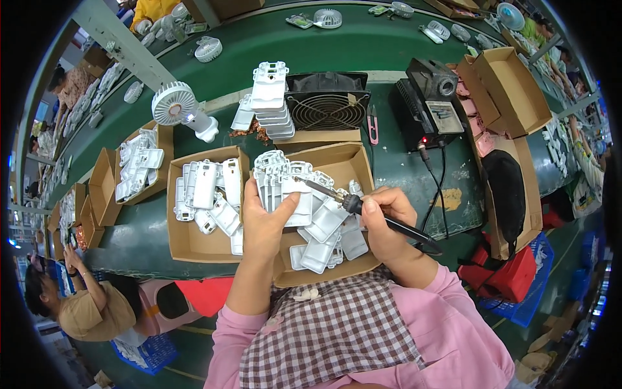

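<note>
My left hand (267, 219) is closed around several white plastic housings (272, 170) held side by side, its thumb on the nearest one. In my right hand (391, 223) is a soldering iron (403, 227) with a black handle, gripped like a pen. Its metal tip points left and reaches the top of the held housings; whether it touches cannot be made out. Below both hands, a cardboard box (359, 264) contains more loose white housings (322, 227). A second cardboard box (188, 249) with white housings stands directly to the left.
Behind the boxes stand a stack of white housings (272, 97), a black fan (327, 107) and pink-handled snips (372, 124). The soldering station (427, 110) is at right, its cable trailing over the bench. A white handheld fan (184, 110) stands back left. Another person (91, 305) sits at left.
</note>
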Demonstrator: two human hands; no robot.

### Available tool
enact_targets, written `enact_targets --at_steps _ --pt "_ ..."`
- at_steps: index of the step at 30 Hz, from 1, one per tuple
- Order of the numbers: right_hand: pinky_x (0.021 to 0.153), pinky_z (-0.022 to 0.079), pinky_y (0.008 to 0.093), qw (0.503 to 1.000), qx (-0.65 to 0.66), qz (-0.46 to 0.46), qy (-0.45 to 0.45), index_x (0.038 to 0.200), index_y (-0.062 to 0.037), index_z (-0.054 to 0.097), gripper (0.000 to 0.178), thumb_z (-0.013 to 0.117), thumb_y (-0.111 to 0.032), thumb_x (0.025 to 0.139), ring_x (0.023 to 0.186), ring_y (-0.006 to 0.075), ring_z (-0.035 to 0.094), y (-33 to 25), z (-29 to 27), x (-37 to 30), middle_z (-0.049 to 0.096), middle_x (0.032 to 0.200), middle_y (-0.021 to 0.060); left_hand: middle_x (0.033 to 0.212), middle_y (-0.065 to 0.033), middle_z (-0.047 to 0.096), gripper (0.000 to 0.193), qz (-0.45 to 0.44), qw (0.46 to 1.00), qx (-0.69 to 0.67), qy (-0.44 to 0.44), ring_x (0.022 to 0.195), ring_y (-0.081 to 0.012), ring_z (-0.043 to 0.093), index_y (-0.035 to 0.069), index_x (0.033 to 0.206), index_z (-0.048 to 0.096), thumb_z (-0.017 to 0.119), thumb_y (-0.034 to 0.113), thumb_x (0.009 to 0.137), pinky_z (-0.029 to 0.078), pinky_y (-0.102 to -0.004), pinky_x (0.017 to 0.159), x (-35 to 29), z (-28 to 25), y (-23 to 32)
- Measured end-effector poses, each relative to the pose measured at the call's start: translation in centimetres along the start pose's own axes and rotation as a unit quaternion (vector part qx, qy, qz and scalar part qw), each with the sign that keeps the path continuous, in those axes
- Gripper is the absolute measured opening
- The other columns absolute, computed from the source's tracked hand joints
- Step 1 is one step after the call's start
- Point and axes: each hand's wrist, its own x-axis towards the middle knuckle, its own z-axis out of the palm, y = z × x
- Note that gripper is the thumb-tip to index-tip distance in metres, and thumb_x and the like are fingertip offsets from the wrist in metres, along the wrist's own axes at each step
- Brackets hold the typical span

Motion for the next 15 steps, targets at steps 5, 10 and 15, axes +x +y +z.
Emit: enact_targets --at_steps 5,10,15 --pt "0.059 0.049 0.0241 1.0 -0.009 -0.004 -0.002 0.088 0.0008 0.054 0.011 0.062 -0.006 0.09 0.066 0.009 0.06 0.04 0.12 0.31 0.063 0.077 0.0072 0.11 -0.0087 0.06 0.05 0.009 1.0 -0.004 0.005 0.096 -0.0137 0.06 -0.001 0.123 0.044 0.069 -0.002 0.079 0.049 -0.0272 0.084 0.04 -0.03 0.05" --pt "0.058 0.049 0.0233 0.999 -0.032 0.003 -0.001 0.086 0.0007 0.053 0.01 0.062 -0.005 0.089 0.066 0.0085 0.06 0.2 0.18 0.37 0.063 0.076 0.0072 0.112 -0.0094 0.059 0.054 0.016 1.0 -0.005 0.019 0.098 -0.0136 0.06 -0.002 0.125 0.041 0.069 -0.003 0.079 0.049 -0.0273 0.085 -0.05 0.0 0.05" --pt "0.058 0.048 0.023 0.999 -0.039 0.001 -0.007 0.086 0.0005 0.053 0.01 0.061 -0.004 0.089 0.066 0.008 0.06 0.31 0.14 0.42 0.063 0.075 0.0064 0.112 -0.0094 0.058 0.055 0.024 1.0 0.004 0.018 0.099 -0.0135 0.059 -0.002 0.126 0.04 0.069 -0.003 0.079 0.049 -0.0274 0.085 0.0 -0.08 -0.01"
